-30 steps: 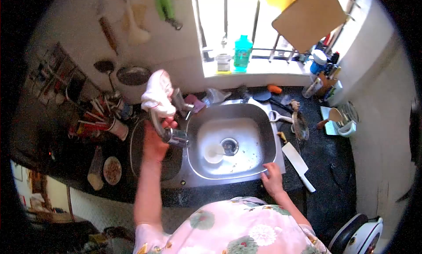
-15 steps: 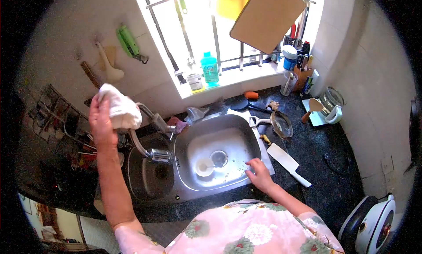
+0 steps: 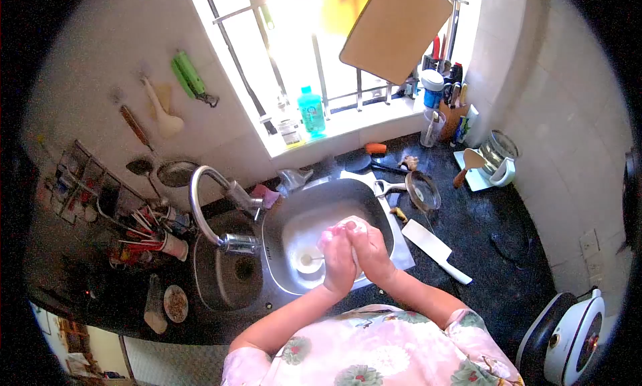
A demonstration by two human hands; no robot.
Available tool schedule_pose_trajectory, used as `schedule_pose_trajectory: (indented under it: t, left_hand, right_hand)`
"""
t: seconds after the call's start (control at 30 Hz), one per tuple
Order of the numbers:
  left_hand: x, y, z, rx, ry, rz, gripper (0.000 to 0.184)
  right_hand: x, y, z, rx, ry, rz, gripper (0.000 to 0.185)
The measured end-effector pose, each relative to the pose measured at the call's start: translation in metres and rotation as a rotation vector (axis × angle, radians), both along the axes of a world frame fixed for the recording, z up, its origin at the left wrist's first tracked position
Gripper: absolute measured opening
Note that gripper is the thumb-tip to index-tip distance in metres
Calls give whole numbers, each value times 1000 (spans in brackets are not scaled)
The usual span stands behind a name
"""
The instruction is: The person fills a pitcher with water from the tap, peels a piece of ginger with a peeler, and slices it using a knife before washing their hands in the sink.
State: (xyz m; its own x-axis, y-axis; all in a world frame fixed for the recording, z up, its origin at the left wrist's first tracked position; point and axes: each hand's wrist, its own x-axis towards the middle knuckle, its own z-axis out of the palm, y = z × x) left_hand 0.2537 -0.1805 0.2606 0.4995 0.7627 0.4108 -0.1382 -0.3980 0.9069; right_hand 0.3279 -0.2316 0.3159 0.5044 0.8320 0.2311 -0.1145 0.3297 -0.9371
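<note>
My left hand (image 3: 340,262) and my right hand (image 3: 371,252) are closed together above the large sink basin (image 3: 284,232). Both are wrapped around a white cloth (image 3: 358,269), mostly hidden by the fingers; only a pale bit shows between the palms. Below and left of them, a small white bowl (image 3: 307,260) lies on the basin floor. The faucet (image 3: 241,244) stands left of my hands, its head over the divider between the two basins.
On the right of the counter lie a white-handled cleaver (image 3: 428,244), a small strainer (image 3: 422,191) and an orange piece (image 3: 376,148). Chopsticks in a holder (image 3: 175,247) and a small dish (image 3: 176,303) stand left. A teal bottle (image 3: 311,112) is on the windowsill.
My left hand has come down from the upper left beside the faucet, bringing the cloth over the basin. My right hand has moved left from the basin's edge to meet it.
</note>
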Motion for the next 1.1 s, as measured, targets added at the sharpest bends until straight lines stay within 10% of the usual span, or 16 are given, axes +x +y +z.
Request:
schedule_pose_trajectory:
  t: [0.13, 0.47, 0.67, 0.83, 1.1]
  left_hand:
    - [5, 7, -5, -96, -92, -136, 29]
    - [-30, 25, 45, 617, 180, -153, 29]
    - [-44, 37, 81, 475, 384, -275, 27]
    - [-58, 69, 125, -213, 182, -241, 23]
    - [-82, 138, 210, 288, 45, -72, 27]
  right_hand:
    - [-2, 4, 8, 13, 168, 2, 30]
    - [-10, 11, 13, -40, 149, -68, 30]
    - [6, 12, 2, -115, -315, -229, 30]
    - [26, 20, -18, -191, -384, -26, 30]
    - [17, 19, -9, -153, -157, 193, 53]
